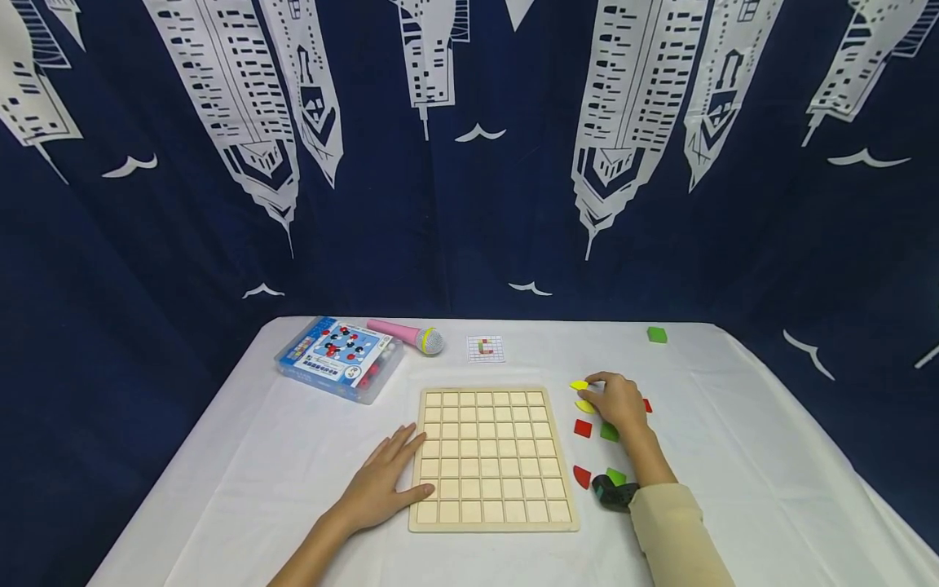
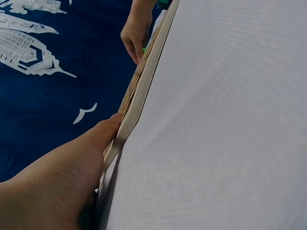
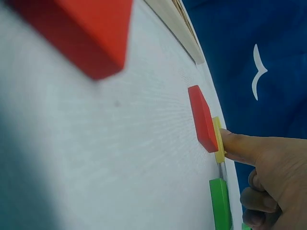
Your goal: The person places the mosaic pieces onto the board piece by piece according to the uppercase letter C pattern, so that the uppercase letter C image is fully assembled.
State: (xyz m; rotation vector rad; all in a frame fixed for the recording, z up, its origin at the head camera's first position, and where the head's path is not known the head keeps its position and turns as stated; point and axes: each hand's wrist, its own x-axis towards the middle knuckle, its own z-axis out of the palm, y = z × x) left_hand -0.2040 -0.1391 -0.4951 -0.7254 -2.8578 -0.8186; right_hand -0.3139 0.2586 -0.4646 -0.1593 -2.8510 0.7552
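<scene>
My right hand [image 1: 619,401], fingers loosely curled, touches a yellow piece [image 1: 584,405] near the table's [image 1: 770,456] right edge; my left hand [image 1: 384,483] lies flat against the wooden grid board [image 1: 491,456].

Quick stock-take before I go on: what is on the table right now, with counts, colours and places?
wooden grid board: one, pale wood, table centre, cells bare
yellow pieces: two, right of board's far corner, at the right fingertips
red pieces: three seen, right of board, one mostly hidden by the hand
green pieces: three, two by the right wrist, one at far right
pattern card: one, white, behind board
pink microphone: one, far left
game box: one, blue, far left
left hand: flat on board's left edge
right hand: touching a yellow piece
</scene>
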